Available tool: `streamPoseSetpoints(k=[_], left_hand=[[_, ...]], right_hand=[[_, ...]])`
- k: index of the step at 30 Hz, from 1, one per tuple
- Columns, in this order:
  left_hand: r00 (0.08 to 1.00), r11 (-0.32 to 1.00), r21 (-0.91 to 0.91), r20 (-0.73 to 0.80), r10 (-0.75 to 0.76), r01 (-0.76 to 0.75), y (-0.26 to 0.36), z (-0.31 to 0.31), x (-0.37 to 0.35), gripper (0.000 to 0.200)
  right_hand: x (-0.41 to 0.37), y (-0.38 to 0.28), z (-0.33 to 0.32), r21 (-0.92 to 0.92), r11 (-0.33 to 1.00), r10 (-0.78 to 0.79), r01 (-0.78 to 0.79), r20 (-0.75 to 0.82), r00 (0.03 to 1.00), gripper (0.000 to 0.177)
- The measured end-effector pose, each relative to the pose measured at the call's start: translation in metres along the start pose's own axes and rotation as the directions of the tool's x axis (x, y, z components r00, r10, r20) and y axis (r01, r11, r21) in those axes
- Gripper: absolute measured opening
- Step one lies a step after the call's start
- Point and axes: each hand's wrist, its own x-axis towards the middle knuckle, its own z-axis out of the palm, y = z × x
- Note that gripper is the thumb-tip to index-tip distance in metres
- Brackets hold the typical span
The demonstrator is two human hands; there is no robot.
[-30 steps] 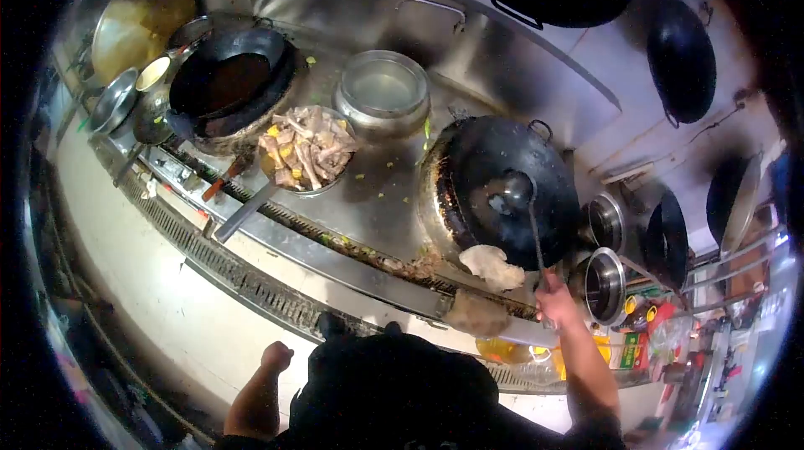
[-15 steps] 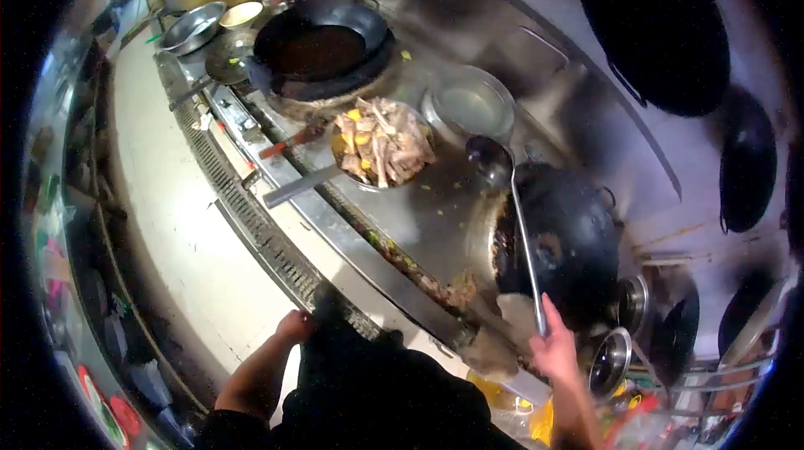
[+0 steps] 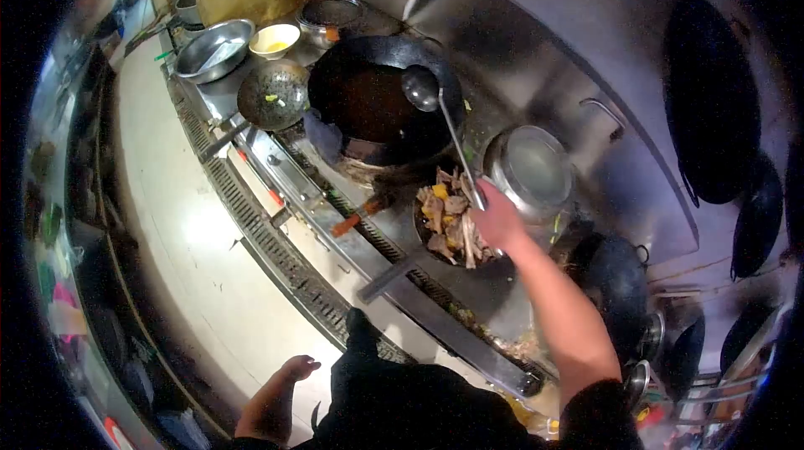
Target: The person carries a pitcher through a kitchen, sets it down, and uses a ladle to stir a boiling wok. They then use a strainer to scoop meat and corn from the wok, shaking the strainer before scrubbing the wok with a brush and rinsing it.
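Note:
My right hand [image 3: 501, 220] is wrapped round the handle of a long metal ladle [image 3: 421, 88]. Its bowl hangs over a large black wok [image 3: 368, 136] with dark liquid inside. Beneath my right hand, partly covered by it, a long-handled pan [image 3: 389, 276] holds chopped bony meat [image 3: 448, 216] with yellow pieces. Low beside my body, over the pale floor, my left hand [image 3: 299, 368] has its fingers curled in, and nothing shows in it.
A smaller wok [image 3: 275, 98], a steel basin [image 3: 216, 72] and a cream bowl [image 3: 275, 41] stand left of the large wok. Right of the meat is a round metal pot [image 3: 532, 167]. Another black wok [image 3: 615, 278] sits farther right. Dark pans [image 3: 712, 98] hang on the wall.
My right hand has swung left and forward with the ladle, from beside the right wok to over the meat. The view has shifted, and my left hand appears lower.

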Motion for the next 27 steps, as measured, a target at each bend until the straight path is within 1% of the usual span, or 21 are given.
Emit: streamPoseSetpoints(k=[1, 3, 4, 5, 6, 7, 8, 9, 11, 12, 14, 15, 16, 17, 18, 19, 20, 22, 23, 25, 27], left_hand=[[0.996, 0.998, -0.031, -0.059, -0.060, 0.058, -0.008, -0.009, 0.000, 0.060], [0.987, 0.990, -0.122, -0.137, -0.087, 0.070, -0.037, -0.007, 0.011, 0.056], [0.988, 0.980, -0.179, -0.112, -0.108, 0.087, -0.035, -0.014, 0.005, 0.053], [0.988, 0.966, -0.234, -0.086, -0.131, 0.107, -0.027, -0.022, -0.006, 0.050], [0.981, 0.951, -0.299, -0.147, -0.126, 0.077, -0.034, -0.014, -0.009, 0.045], [0.985, 0.990, -0.107, -0.155, 0.071, -0.088, -0.090, 0.024, 0.037, 0.044], [0.993, 0.995, -0.100, -0.114, 0.018, -0.030, -0.079, 0.015, 0.027, 0.045], [0.997, 0.995, -0.091, -0.072, -0.034, 0.027, -0.066, 0.009, 0.016, 0.045], [0.996, 0.987, -0.136, -0.025, -0.090, 0.086, -0.057, -0.001, 0.011, 0.048], [0.993, 0.984, -0.135, 0.007, -0.114, 0.114, -0.056, -0.005, 0.013, 0.048], [0.990, 0.981, -0.131, 0.037, -0.138, 0.142, -0.050, -0.014, 0.012, 0.048], [0.990, 0.980, -0.160, -0.050, -0.129, 0.119, -0.047, -0.020, 0.013, 0.049], [0.984, 0.978, -0.184, -0.136, -0.119, 0.093, -0.043, -0.028, 0.014, 0.050], [0.984, 0.980, -0.178, -0.138, -0.114, 0.088, -0.042, -0.035, 0.017, 0.050], [0.985, 0.974, -0.211, -0.132, -0.114, 0.084, -0.042, -0.042, 0.022, 0.049], [0.985, 0.966, -0.244, -0.126, -0.114, 0.081, -0.043, -0.047, 0.030, 0.049], [0.969, 0.983, -0.097, -0.210, 0.131, -0.154, -0.080, -0.030, 0.063, 0.047], [0.964, 0.985, -0.062, -0.224, 0.145, -0.162, -0.079, -0.035, 0.070, 0.047], [0.959, 0.985, -0.036, -0.239, 0.153, -0.166, -0.079, -0.038, 0.073, 0.047], [0.959, 0.984, 0.020, -0.222, 0.175, -0.175, -0.076, -0.043, 0.073, 0.046], [0.959, 0.979, 0.082, -0.202, 0.201, -0.188, -0.068, -0.048, 0.073, 0.044]], right_hand=[[0.018, -0.017, 0.006, -0.001, 1.000, 0.006, -0.006, 0.000, 1.000, 0.064], [0.047, -0.055, 0.016, -0.106, 0.981, 0.177, -0.161, 0.166, 0.970, 0.066], [0.063, -0.041, 0.038, -0.153, 0.988, 0.036, -0.029, 0.044, 0.998, 0.060], [0.068, -0.054, 0.037, -0.149, 0.988, 0.034, -0.027, 0.045, 0.998, 0.060], [0.072, -0.064, 0.034, 0.182, 0.963, 0.169, -0.199, 0.166, 0.972, 0.047], [0.075, -0.072, 0.032, 0.464, 0.799, 0.251, -0.382, 0.320, 0.914, 0.034], [0.079, -0.074, 0.032, 0.541, 0.722, 0.253, -0.432, 0.375, 0.892, 0.030], [0.079, -0.083, 0.027, 0.540, 0.721, 0.256, -0.435, 0.375, 0.891, 0.030], [0.079, -0.105, 0.009, 0.665, 0.407, 0.390, -0.626, 0.493, 0.778, 0.030], [0.083, -0.106, 0.004, 0.666, 0.407, 0.391, -0.626, 0.492, 0.778, 0.030], [0.088, -0.103, -0.010, 0.684, 0.052, 0.231, -0.728, 0.701, 0.675, 0.026], [0.089, -0.103, -0.015, 0.687, 0.049, 0.231, -0.725, 0.699, 0.677, 0.026], [0.089, -0.103, -0.021, 0.690, -0.059, 0.128, -0.722, 0.722, 0.680, 0.020], [0.088, -0.103, -0.026, 0.678, -0.165, 0.022, -0.717, 0.729, 0.684, 0.015], [0.089, -0.096, -0.028, 0.635, -0.254, -0.088, -0.730, 0.736, 0.671, 0.018], [0.086, -0.097, -0.032, 0.640, -0.258, -0.085, -0.723, 0.731, 0.677, 0.018], [0.081, -0.099, -0.038, 0.626, -0.293, -0.117, -0.723, 0.727, 0.677, 0.018], [0.070, -0.098, -0.045, 0.592, -0.378, -0.203, -0.712, 0.697, 0.688, 0.020], [0.065, -0.094, -0.047, 0.600, -0.388, -0.196, -0.700, 0.688, 0.699, 0.020], [0.052, -0.083, -0.051, 0.536, -0.478, -0.296, -0.696, 0.648, 0.702, 0.031], [0.035, -0.072, -0.058, 0.552, -0.507, -0.296, -0.662, 0.609, 0.736, 0.032]])
